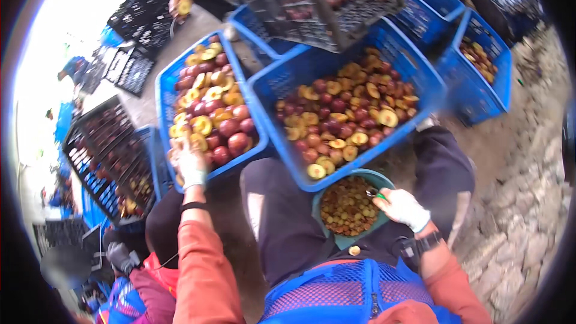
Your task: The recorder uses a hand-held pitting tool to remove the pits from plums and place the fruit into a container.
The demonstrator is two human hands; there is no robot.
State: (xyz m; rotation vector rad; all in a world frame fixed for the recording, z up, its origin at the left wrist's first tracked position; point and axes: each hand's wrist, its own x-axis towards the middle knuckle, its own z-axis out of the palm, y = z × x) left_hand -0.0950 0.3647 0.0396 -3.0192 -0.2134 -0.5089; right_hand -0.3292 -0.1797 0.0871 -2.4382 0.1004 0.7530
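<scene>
My left hand [189,162], in a white glove, reaches into the near left corner of a blue crate [261,143] of whole and halved plums [205,125]. Its fingers look apart and lie against the fruit; the view is a little blurred there. My right hand [403,209], also gloved, is closed round a small green-handled tool with a metal tip [373,194]. It hovers at the right rim of a green basin [376,179] between my legs, which holds many plum pits [348,207]. One pale yellow piece [354,251] lies on my lap.
A larger blue crate [282,165] of halved plums stands before my knees, a black crate [336,36] tilted over its far edge. More blue crates [480,108] stand at the far right. A black crate [111,162] leans at the left. Co-workers sit left and ahead; one hand [177,1] holds a plum half.
</scene>
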